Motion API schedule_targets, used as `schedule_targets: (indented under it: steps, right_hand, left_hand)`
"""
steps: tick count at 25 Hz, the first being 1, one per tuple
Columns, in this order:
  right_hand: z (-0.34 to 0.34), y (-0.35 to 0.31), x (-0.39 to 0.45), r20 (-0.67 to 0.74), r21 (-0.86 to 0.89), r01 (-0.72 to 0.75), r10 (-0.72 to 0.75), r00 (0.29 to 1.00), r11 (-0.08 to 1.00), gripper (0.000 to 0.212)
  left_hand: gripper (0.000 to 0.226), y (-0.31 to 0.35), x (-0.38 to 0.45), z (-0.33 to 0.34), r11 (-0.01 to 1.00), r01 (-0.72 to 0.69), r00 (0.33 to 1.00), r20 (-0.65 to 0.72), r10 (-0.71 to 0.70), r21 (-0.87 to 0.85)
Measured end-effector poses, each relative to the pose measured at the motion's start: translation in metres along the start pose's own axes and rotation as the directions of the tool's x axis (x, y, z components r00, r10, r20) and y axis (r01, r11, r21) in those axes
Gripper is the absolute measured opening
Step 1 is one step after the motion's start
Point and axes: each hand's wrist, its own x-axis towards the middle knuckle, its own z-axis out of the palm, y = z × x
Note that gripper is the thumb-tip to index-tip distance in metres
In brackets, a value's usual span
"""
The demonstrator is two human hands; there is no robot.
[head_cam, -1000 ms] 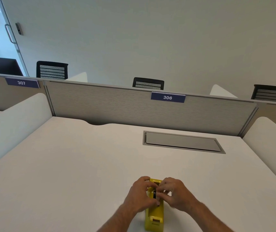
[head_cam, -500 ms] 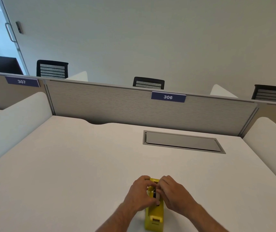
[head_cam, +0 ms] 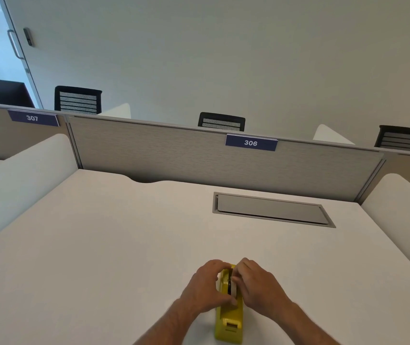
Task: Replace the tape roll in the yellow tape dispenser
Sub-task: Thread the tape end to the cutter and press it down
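Note:
The yellow tape dispenser [head_cam: 229,319] stands on the white desk [head_cam: 99,245] near its front edge, cutter end toward me. A pale tape roll [head_cam: 231,287] with a dark core sits in the dispenser's cradle between my hands. My left hand [head_cam: 205,287] wraps the dispenser's left side, thumb pressed on its top. My right hand [head_cam: 258,285] comes in from the right, fingertips pinching the roll's side. Much of the roll and the cradle is hidden by my fingers.
A grey cable hatch [head_cam: 271,210] is set flush in the desk at the back right. A grey partition [head_cam: 174,155] with a "306" label [head_cam: 250,142] closes the far edge. White side dividers [head_cam: 19,180] flank the desk. Black chairs [head_cam: 78,99] stand beyond.
My hands have stayed on the dispenser. The right hand's fingers have closed in tighter on the roll, and the left thumb has slid down onto the dispenser's top.

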Motion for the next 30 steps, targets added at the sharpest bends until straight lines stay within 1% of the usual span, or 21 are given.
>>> schedule_targets:
  steps: [2,4,6,9,19,27,30]
  right_hand:
    - [-0.001,-0.002,-0.005,0.016,-0.005,0.004,-0.004,1.0,1.0,0.016]
    - [0.001,-0.002,-0.01,0.029,-0.006,-0.002,0.002,1.0,1.0,0.016]
    - [0.003,-0.003,-0.015,0.044,-0.005,-0.006,0.006,0.999,1.0,0.017]
    - [0.007,-0.006,-0.021,0.049,0.012,-0.013,0.013,0.999,1.0,0.016]
    - [0.017,-0.012,-0.037,0.053,0.085,-0.063,0.058,0.997,0.994,0.014]
    - [0.022,-0.023,-0.05,0.013,0.106,-0.094,0.093,0.996,0.99,0.021]
    - [0.021,-0.028,-0.058,0.012,0.098,-0.085,0.084,0.996,0.992,0.02]
  left_hand:
    - [0.091,-0.005,-0.001,-0.006,0.998,0.009,0.997,0.074,-0.014,0.065]
    - [0.101,-0.007,-0.002,-0.011,0.981,0.027,0.989,0.136,-0.054,0.193]
    - [0.103,-0.007,-0.003,-0.013,0.956,0.016,0.984,0.163,-0.066,0.293]
    - [0.102,-0.003,-0.004,-0.014,0.935,0.003,0.983,0.171,-0.067,0.355]
    - [0.102,0.002,-0.005,-0.016,0.945,0.079,0.974,0.177,-0.14,0.317]
    - [0.101,0.006,-0.006,-0.016,0.939,0.077,0.979,0.153,-0.135,0.337]
    - [0.101,0.005,-0.006,-0.015,0.937,0.078,0.981,0.141,-0.133,0.339]
